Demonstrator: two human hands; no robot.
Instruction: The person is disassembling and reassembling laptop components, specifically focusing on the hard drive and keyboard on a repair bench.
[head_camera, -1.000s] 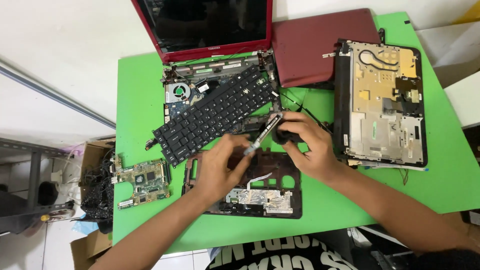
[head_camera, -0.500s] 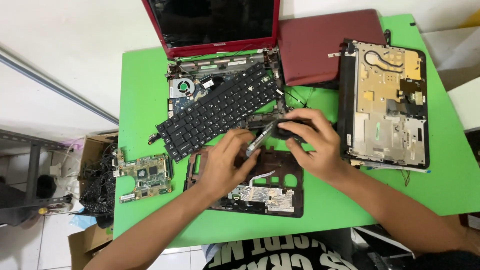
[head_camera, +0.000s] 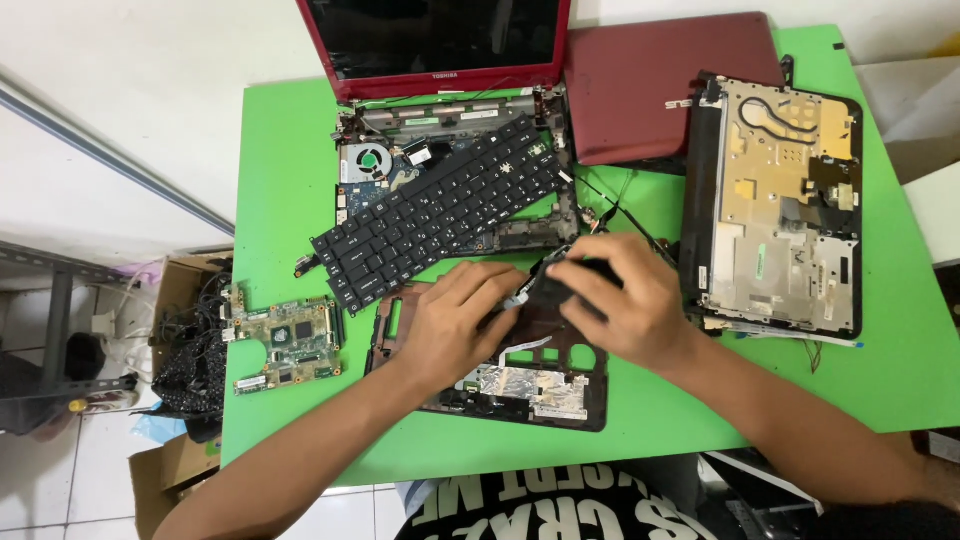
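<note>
Both of my hands meet over a small flat black part (head_camera: 543, 287) with a silvery edge. My left hand (head_camera: 455, 318) pinches its left end, and my right hand (head_camera: 622, 300) covers and grips its right side. The part is held just above a black laptop palm-rest frame (head_camera: 590, 400) lying on the green table (head_camera: 285, 170). Most of the part is hidden under my fingers. A loose black keyboard (head_camera: 440, 215) lies tilted just beyond my hands.
An opened red laptop (head_camera: 440, 45) with its base stripped stands at the back. A closed dark red laptop (head_camera: 665, 85) and an opened chassis (head_camera: 780, 200) lie at the right. A green circuit board (head_camera: 288, 342) sits at the left, cardboard boxes with cables (head_camera: 190, 340) beside the table.
The part has come down from a raised tilt closer to the palm-rest frame. My right hand now covers more of it, and my left hand has slid nearer.
</note>
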